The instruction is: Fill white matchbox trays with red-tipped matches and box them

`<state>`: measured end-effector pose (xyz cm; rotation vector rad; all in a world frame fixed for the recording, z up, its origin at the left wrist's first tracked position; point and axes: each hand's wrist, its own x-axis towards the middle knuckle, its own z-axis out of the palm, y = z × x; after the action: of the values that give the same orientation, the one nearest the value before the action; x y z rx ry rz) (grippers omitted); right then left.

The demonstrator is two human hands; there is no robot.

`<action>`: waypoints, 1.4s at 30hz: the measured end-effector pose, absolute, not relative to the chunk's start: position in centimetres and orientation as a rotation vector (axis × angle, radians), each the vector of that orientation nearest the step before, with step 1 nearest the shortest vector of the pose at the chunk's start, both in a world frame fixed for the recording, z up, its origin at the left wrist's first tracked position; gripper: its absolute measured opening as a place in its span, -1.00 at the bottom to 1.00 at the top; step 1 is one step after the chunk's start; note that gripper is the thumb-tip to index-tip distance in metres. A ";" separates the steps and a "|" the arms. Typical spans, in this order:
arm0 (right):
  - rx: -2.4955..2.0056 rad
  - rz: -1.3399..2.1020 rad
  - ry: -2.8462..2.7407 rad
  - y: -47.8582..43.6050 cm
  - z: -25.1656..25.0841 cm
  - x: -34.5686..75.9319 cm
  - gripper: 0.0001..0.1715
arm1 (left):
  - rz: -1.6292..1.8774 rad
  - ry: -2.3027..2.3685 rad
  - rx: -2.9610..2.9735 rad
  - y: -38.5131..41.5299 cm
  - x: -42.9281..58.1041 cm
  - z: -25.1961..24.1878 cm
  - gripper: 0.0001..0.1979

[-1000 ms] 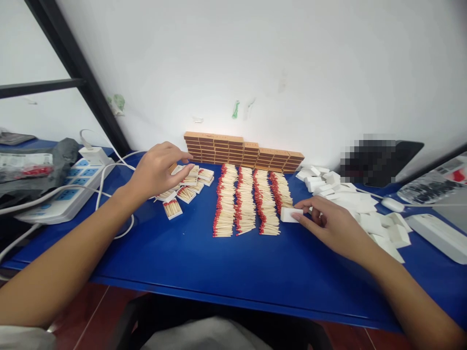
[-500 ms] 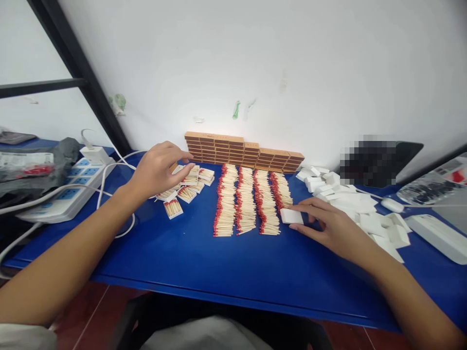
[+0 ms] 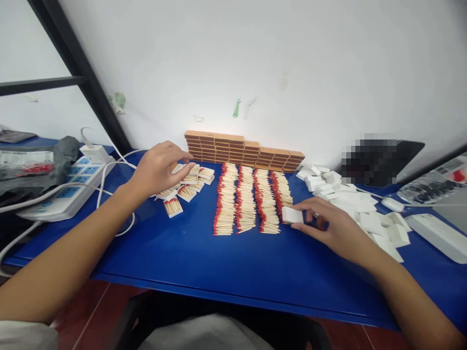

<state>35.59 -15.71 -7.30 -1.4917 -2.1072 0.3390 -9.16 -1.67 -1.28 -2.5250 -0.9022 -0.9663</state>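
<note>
Between the thumb and fingers of my right hand [image 3: 330, 224] is a small white matchbox tray [image 3: 292, 215], at the near end of the rightmost row of matches [image 3: 280, 189]. Three more rows of red-tipped matches [image 3: 245, 201] lie to its left. My left hand [image 3: 160, 165] holds nothing; its thumb and forefinger are apart. It hovers over and partly hides a group of white trays filled with matches [image 3: 188, 190]. One filled tray [image 3: 172, 207] lies nearer to me than the others.
Brown matchboxes [image 3: 215, 147] are stacked against the wall. A heap of white trays [image 3: 350, 199] lies at the right, near a dark tablet-like object [image 3: 401, 160] and a long white case [image 3: 438, 238]. At the left are a power strip [image 3: 69, 192] and white cables.
The white tray in my right hand has turned slightly at the near end of the rightmost row. My left hand has hardly moved.
</note>
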 end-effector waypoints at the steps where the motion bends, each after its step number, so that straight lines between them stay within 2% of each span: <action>1: -1.492 0.366 -2.085 -15.7 -7.4 35.6 -0.49 | -0.964 -0.913 -2.529 -1.7 -9.1 -1.3 -0.72; 9: -1.564 0.371 -1.902 -16.2 -7.4 35.8 -0.47 | -0.978 -0.930 -2.556 -1.9 -8.9 -1.2 -0.73; 11: -1.638 0.242 -1.812 -16.2 -7.1 36.6 -0.45 | -0.972 -0.935 -2.557 -2.0 -8.9 -1.3 -0.72; 15: -1.693 -0.226 -1.741 -16.9 -6.3 37.9 -0.35 | -0.989 -0.916 -2.558 -1.9 -9.0 -1.4 -0.74; 17: -1.676 -0.310 -1.819 -17.8 -6.0 37.6 -0.37 | -1.003 -0.902 -2.557 -1.9 -8.9 -1.6 -0.74; 21: -1.572 0.100 -2.124 -19.5 -6.3 35.4 -0.59 | -0.993 -0.919 -2.572 -1.9 -8.7 -1.8 -0.73; 24: -1.545 0.181 -2.190 -19.4 -6.8 33.9 -0.66 | -0.956 -0.939 -2.572 -1.7 -9.0 -1.6 -0.69; 30: -1.563 0.117 -2.211 -17.2 -7.0 33.0 -0.61 | -0.768 -1.111 -2.516 0.3 -12.2 -0.8 -0.51; 36: -1.562 0.133 -2.199 -16.5 -7.1 32.9 -0.59 | -0.786 -1.168 -2.522 0.7 -13.3 -0.9 -0.50; 42: -1.562 0.212 -2.150 -16.9 -6.1 32.8 -0.54 | -0.617 -1.113 -2.731 -0.1 -11.8 -1.7 -0.44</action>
<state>32.81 -16.92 -6.10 -1.5622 -2.1503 0.2122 -11.81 -0.13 -1.69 -2.7313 -1.1131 -0.6172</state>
